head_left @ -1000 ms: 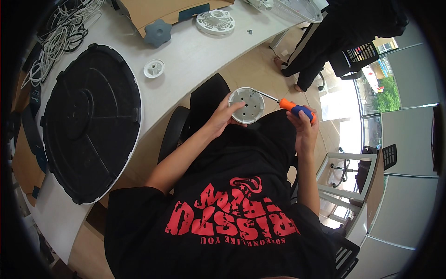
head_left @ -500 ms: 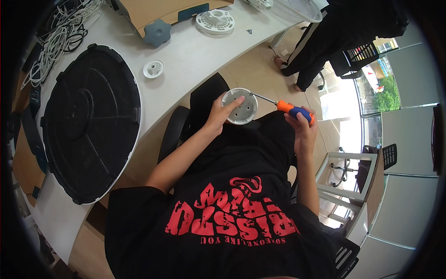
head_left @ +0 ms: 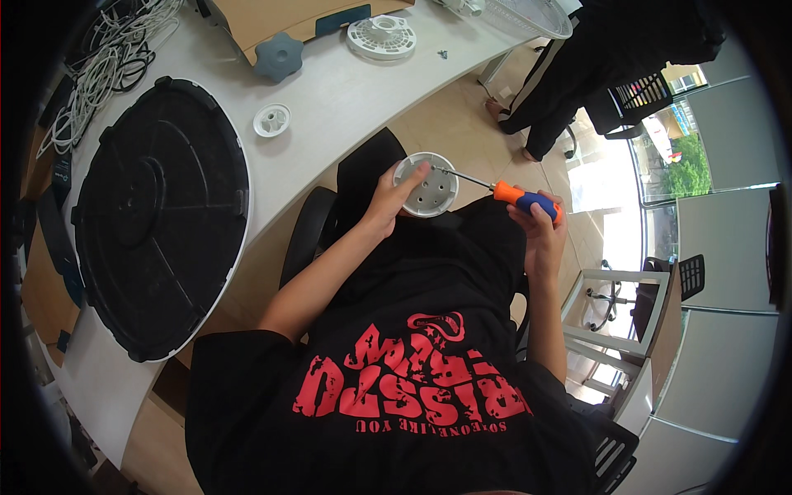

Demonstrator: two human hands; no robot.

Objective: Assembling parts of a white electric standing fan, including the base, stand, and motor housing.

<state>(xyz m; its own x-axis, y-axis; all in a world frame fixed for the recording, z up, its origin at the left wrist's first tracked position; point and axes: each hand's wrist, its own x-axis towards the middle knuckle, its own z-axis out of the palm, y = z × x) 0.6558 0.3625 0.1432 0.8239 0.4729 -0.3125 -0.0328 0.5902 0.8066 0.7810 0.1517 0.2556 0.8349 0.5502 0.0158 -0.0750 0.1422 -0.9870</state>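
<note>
My left hand (head_left: 389, 198) grips a round white plastic cup-shaped part (head_left: 436, 196) by its left rim, thumb inside. Several holes show in its grey inner face, which is turned up toward me. In my right hand (head_left: 540, 233) is a screwdriver (head_left: 525, 200) with an orange and blue handle. Its metal shaft points left, and the tip is inside the white part, near my left thumb. Whether a screw sits at the tip is too small to tell. Both hands are above my lap, off the table's edge.
On the white table (head_left: 330, 107) lie a large black round base (head_left: 165, 223), a small white knob (head_left: 272, 120), a grey star-shaped knob (head_left: 279, 58), a white slotted disc (head_left: 381, 38), screws (head_left: 443, 54), a cardboard box (head_left: 280, 21) and cables (head_left: 107, 70). A person (head_left: 569, 82) stands at the far right.
The screwdriver tip has moved from the white part's upper rim to inside it, closer to my left thumb. The part has shifted up slightly, and my right hand slightly right.
</note>
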